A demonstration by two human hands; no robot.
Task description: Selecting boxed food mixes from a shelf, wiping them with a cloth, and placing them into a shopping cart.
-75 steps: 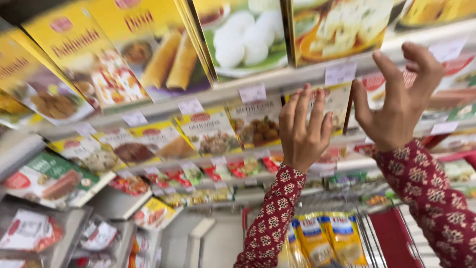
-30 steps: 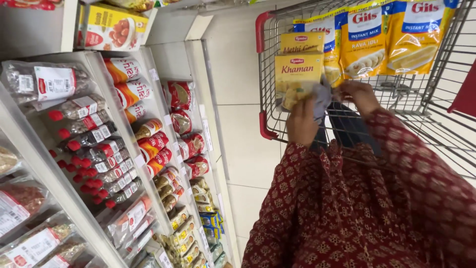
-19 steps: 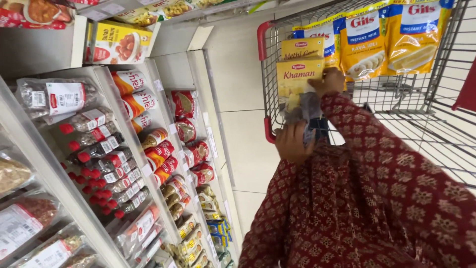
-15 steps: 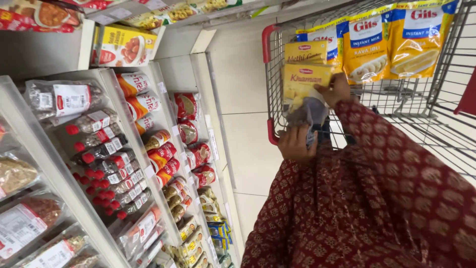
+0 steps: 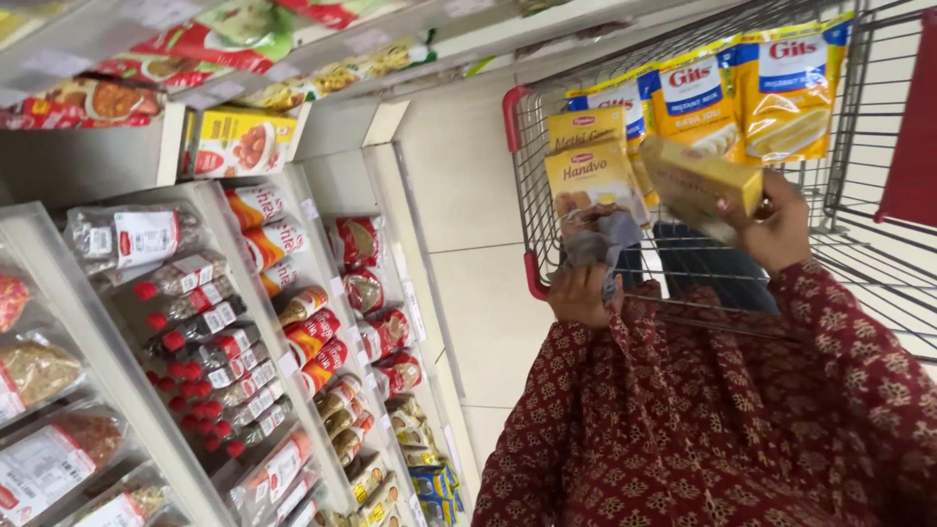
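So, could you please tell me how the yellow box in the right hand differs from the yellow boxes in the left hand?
The box in the right hand, the single yellow box, is tilted, showing edge and side. The two stacked yellow boxes in the left hand stand upright, printed fronts facing the camera, with grey cloth beneath. All are yellow cartons held over the shopping cart.

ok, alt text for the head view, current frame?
The right hand holds a yellow box over a wire shopping cart where yellow pouches lie; the left hand holds grey cloth by two upright yellow boxes. Packet-filled shelves stand left.
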